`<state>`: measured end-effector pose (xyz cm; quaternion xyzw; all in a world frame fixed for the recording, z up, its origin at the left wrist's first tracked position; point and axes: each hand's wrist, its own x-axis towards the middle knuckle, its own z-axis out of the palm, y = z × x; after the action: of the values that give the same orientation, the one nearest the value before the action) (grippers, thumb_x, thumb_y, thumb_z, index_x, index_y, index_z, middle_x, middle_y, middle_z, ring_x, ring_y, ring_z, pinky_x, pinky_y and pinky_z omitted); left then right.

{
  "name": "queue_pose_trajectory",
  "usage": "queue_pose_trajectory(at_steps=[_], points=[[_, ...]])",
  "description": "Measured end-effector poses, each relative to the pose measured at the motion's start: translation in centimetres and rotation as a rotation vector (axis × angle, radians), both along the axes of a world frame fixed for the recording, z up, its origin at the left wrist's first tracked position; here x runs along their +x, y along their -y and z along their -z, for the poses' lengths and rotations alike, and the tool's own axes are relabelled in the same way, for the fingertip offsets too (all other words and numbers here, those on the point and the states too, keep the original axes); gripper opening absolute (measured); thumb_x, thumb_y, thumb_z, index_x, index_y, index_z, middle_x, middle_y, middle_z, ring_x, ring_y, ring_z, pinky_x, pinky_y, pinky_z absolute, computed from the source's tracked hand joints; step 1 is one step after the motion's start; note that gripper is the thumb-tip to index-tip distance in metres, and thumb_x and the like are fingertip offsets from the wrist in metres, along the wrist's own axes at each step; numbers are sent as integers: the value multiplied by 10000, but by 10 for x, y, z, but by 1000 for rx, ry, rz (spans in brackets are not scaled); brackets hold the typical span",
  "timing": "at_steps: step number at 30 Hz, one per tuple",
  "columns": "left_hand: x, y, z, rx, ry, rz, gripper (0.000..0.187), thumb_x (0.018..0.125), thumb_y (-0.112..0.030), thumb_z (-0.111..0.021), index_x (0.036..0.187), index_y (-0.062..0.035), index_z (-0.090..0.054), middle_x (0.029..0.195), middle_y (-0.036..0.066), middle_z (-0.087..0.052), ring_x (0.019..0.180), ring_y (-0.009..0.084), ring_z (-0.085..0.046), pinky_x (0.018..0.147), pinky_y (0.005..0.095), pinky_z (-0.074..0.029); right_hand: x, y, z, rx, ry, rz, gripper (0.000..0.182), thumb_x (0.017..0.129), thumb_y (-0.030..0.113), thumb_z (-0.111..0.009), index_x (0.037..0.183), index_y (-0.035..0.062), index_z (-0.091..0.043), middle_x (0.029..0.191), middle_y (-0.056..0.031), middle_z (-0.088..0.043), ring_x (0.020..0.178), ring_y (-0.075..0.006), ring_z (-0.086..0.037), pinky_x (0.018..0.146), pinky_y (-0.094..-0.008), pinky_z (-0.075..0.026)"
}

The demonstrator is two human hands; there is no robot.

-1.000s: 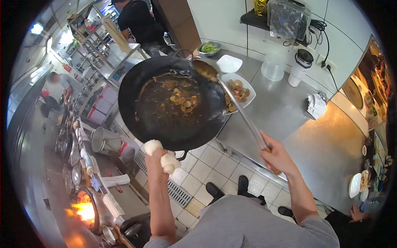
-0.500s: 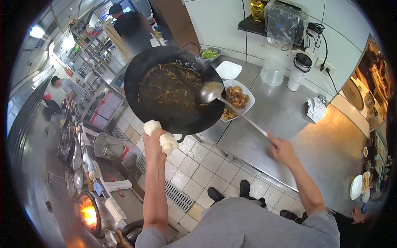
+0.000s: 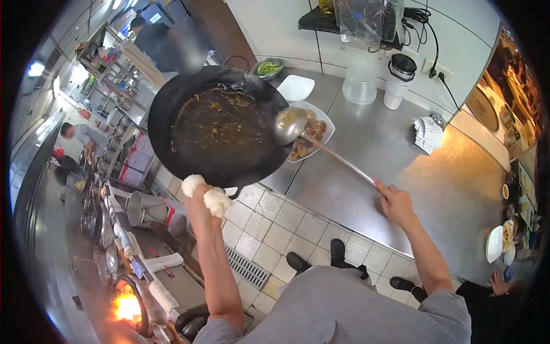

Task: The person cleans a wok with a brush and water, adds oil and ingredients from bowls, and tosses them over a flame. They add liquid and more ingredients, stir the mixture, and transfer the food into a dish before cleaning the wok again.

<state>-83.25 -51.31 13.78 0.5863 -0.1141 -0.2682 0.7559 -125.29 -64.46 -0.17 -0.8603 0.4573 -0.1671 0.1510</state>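
Note:
My left hand is closed around a bunched white cloth at the near edge of a large black wok, holding it up beside the steel counter. Thin sauce and small browned scraps coat the wok's inside. In my right hand is the long handle of a metal ladle. Its bowl hangs over the wok's right rim, above a white dish. Brown cooked pieces of food lie in that dish, partly hidden by the ladle and wok.
On the counter are an empty white dish, a bowl of green vegetables, a clear plastic tub, a tumbler and papers. A burner flame burns at lower left. Two people work at the far left; another person's hand shows at right.
In the picture, the wok and both hands have shifted left as the view turned. The ladle's bowl has moved from inside the wok's edge to over the rim beside the food dish.

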Motion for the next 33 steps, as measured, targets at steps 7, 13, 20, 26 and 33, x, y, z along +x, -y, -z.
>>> queue_pose_trajectory(at_steps=[7,13,20,26,33], points=[[-9,11,0,15,180,-102,221,685,2,-561,895,-5,-493,712,75,-524,560,185,-554,485,300,-477,-30,16,-32,-36,-8,-32,618,733,63,-550,1303,285,-460,704,-129,-553,571,-318,-560,558,-411,-484],[-4,-11,-18,4,111,-74,217,674,11,-532,885,11,-485,696,96,-526,555,224,-577,493,318,-503,54,10,-38,133,284,-82,609,752,71,-537,1320,266,-439,765,-164,-596,690,-347,-589,668,-423,-485],[-21,-15,-25,-55,83,-60,210,674,-24,-541,871,13,-481,696,99,-516,562,241,-569,536,363,-516,119,13,-46,228,394,-158,602,778,100,-534,1337,288,-417,725,-152,-582,633,-324,-573,620,-415,-468],[-27,-13,-25,-72,57,-94,169,679,-24,-546,836,-2,-490,693,89,-518,553,233,-564,526,354,-513,62,12,-24,97,147,-126,585,781,118,-512,1323,322,-426,773,-149,-585,654,-337,-589,613,-438,-496],[-17,4,9,-65,171,-234,214,683,15,-561,890,10,-504,710,81,-533,569,204,-570,506,303,-487,-50,32,-46,-72,-41,-97,598,728,63,-552,1288,261,-485,711,-127,-578,581,-312,-564,551,-406,-477]])
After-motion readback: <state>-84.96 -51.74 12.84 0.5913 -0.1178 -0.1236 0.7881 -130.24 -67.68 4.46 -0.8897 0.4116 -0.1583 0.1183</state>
